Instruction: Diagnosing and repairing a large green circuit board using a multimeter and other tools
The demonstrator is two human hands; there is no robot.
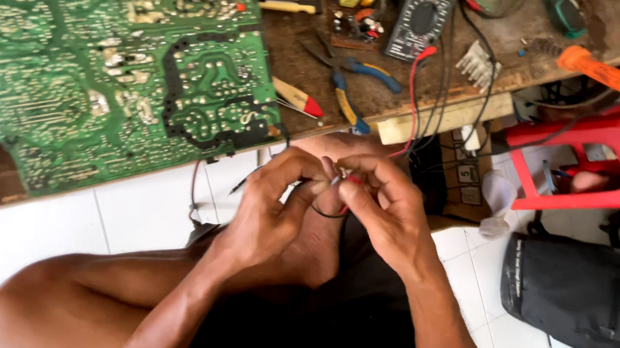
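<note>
Overhead, a worn wooden worktop (326, 48) carries a large green circuit board (96, 42), a multimeter (423, 15), blue-handled pliers (354, 84) and an orange-handled screwdriver (599, 71); white floor tiles (31, 233), a red stool (608, 153) and a black bag (589, 298) lie below. My left hand (269, 209) and right hand (385, 208) meet above my lap, fingertips of both pinched on a thin black wire (330, 213). It loops just beneath the grip, its bare end pointing up between my fingertips; its long axis I cannot tell.
</note>
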